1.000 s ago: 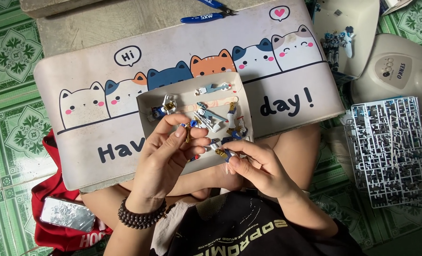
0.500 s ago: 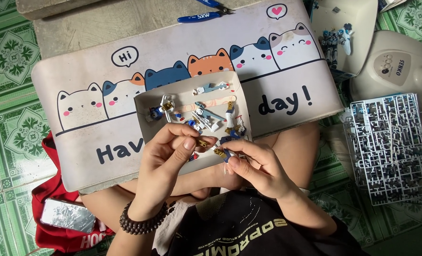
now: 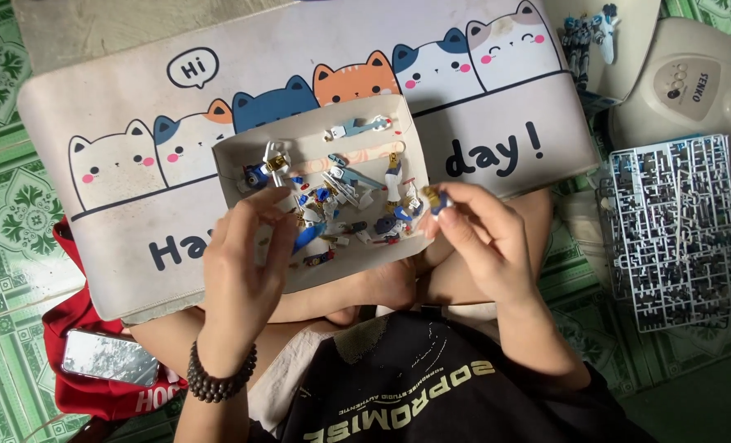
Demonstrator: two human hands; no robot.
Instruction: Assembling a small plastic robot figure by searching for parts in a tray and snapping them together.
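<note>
A shallow white cardboard tray holds several small blue, white and gold plastic model parts. My left hand reaches into the tray's near left part, fingertips down among the pieces; whether it pinches one is hidden. My right hand is raised at the tray's right edge and pinches a small blue and gold model piece between thumb and fingers. The tray rests on a white mat printed with cartoon cats, which lies across my lap.
Grey plastic parts frames lie on the floor at right. A white round appliance base and a partly built blue-white figure sit at top right. A phone lies on red cloth at lower left. Green patterned floor tiles surround.
My hands were together over the tray's near edge; they have parted. My right hand moved right with a small piece, and my left hand dipped into the tray.
</note>
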